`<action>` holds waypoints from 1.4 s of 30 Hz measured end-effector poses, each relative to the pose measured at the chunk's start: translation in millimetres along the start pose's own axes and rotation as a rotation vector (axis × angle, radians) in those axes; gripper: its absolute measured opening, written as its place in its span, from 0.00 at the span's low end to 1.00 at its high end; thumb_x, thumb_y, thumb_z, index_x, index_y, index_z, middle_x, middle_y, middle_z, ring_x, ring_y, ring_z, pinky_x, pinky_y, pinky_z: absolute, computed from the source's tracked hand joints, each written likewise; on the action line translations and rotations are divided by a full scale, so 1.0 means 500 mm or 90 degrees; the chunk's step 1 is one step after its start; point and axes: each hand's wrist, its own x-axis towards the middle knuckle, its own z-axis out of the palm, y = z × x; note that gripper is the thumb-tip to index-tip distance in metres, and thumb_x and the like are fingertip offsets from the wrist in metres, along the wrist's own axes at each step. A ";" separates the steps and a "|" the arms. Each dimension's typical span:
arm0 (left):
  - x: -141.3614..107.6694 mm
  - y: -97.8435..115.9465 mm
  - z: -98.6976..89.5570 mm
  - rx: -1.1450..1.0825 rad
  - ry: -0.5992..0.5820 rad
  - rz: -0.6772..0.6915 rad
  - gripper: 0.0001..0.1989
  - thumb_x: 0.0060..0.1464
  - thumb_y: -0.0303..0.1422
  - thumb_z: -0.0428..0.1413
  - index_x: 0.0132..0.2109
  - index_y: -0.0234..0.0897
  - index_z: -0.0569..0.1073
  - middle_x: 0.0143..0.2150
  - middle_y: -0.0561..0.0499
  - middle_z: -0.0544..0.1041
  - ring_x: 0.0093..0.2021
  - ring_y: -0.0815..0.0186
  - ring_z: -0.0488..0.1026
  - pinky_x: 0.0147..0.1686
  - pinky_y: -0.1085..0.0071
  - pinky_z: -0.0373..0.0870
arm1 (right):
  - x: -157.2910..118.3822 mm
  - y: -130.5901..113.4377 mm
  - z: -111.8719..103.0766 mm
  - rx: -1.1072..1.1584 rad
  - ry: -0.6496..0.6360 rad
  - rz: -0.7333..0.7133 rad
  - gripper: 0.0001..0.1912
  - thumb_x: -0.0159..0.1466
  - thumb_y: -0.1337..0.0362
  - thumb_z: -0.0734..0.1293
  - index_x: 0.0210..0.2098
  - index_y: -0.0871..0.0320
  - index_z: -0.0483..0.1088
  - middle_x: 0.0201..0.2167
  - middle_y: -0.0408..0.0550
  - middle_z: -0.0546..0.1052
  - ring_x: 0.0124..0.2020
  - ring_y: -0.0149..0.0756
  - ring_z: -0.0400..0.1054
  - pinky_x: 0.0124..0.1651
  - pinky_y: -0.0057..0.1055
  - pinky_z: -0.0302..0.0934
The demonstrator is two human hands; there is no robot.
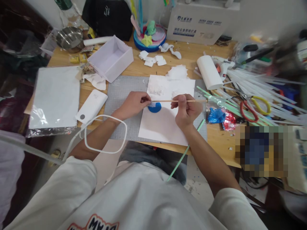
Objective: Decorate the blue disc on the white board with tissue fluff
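A thin wooden stick [165, 101] lies level in my right hand [188, 110], pinched between thumb and fingers. Its left tip reaches the fingertips of my left hand [137, 102]. The left thumb and forefinger are pressed together at the edge of a round blue piece [155, 108] with a pale patch on its upper left. Whether those fingers grip the blue piece or the stick's tip is too small to tell. Beneath both hands lies a white paper sheet [165, 124] with greyish smudges, on a grey cutting mat [122, 127].
A white power bank [92, 106] with a looped white cable [126, 134] is by my left forearm. An open white box [111, 60] stands behind. To the right are scissors [248, 108], a white roll [209, 72] and many plastic strips. One green strip [182, 159] overhangs the table edge.
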 end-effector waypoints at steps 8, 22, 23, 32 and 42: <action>0.002 -0.003 -0.001 -0.002 -0.004 0.002 0.05 0.58 0.31 0.63 0.38 0.36 0.84 0.32 0.51 0.82 0.32 0.67 0.73 0.37 0.70 0.65 | -0.008 -0.021 0.003 -0.056 -0.055 -0.120 0.19 0.74 0.57 0.63 0.29 0.55 0.76 0.22 0.42 0.78 0.21 0.27 0.71 0.25 0.28 0.61; -0.002 -0.007 0.001 -0.008 0.004 0.012 0.09 0.62 0.35 0.59 0.39 0.36 0.83 0.34 0.50 0.83 0.34 0.65 0.75 0.37 0.68 0.65 | 0.003 -0.028 0.007 -0.130 -0.098 -0.132 0.20 0.75 0.56 0.61 0.29 0.56 0.72 0.20 0.42 0.75 0.21 0.27 0.68 0.27 0.29 0.56; -0.003 -0.007 -0.001 -0.002 0.007 0.015 0.11 0.63 0.36 0.58 0.39 0.36 0.82 0.35 0.50 0.83 0.35 0.65 0.74 0.37 0.68 0.64 | 0.006 -0.031 0.009 -0.146 -0.108 -0.134 0.21 0.76 0.55 0.60 0.29 0.56 0.72 0.20 0.43 0.75 0.21 0.28 0.68 0.27 0.30 0.55; -0.019 -0.027 -0.010 -0.002 0.015 0.020 0.10 0.62 0.32 0.56 0.44 0.36 0.81 0.38 0.49 0.84 0.36 0.66 0.76 0.39 0.71 0.68 | 0.081 -0.076 0.084 -0.306 -0.292 -0.100 0.25 0.76 0.51 0.58 0.25 0.54 0.62 0.20 0.44 0.68 0.25 0.31 0.60 0.32 0.35 0.50; -0.035 -0.028 -0.013 0.039 -0.001 0.022 0.11 0.64 0.34 0.56 0.47 0.39 0.83 0.41 0.48 0.85 0.39 0.63 0.79 0.43 0.68 0.71 | 0.113 -0.074 0.062 -0.159 -0.070 -0.048 0.28 0.74 0.44 0.60 0.23 0.54 0.65 0.18 0.40 0.65 0.21 0.27 0.61 0.29 0.32 0.55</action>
